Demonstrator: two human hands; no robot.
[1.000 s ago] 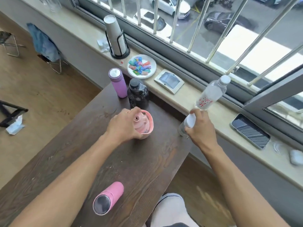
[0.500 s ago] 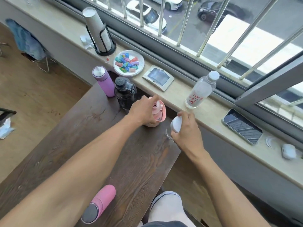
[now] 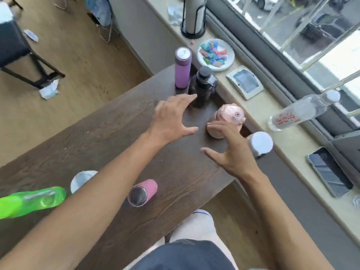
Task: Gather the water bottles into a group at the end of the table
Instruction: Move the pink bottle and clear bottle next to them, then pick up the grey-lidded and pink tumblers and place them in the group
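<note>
At the far end of the dark wooden table [image 3: 109, 137] stand a purple flask [image 3: 182, 71], a black bottle [image 3: 202, 86], a pale pink bottle [image 3: 229, 117] and a clear bottle with a white cap [image 3: 260, 143]. My left hand [image 3: 171, 119] hovers open just left of the pink bottle, holding nothing. My right hand [image 3: 231, 151] is open too, fingers spread, between the pink bottle and the white-capped one. Nearer me stand a pink tumbler [image 3: 143, 191], a white-lidded bottle [image 3: 82, 180] partly behind my forearm, and a green bottle [image 3: 29, 201].
On the window sill [image 3: 288, 152] are a clear labelled bottle [image 3: 300, 114], a phone [image 3: 329, 171], a plate of coloured pieces [image 3: 215, 54], a small tray [image 3: 244, 81] and a cup holder [image 3: 193, 16]. A black stool [image 3: 17, 47] stands on the floor at left.
Both hands have let go: the pink bottle and the white-capped bottle now stand at the table's end. The hands drew back, open. The view tilted, showing the green bottle.
</note>
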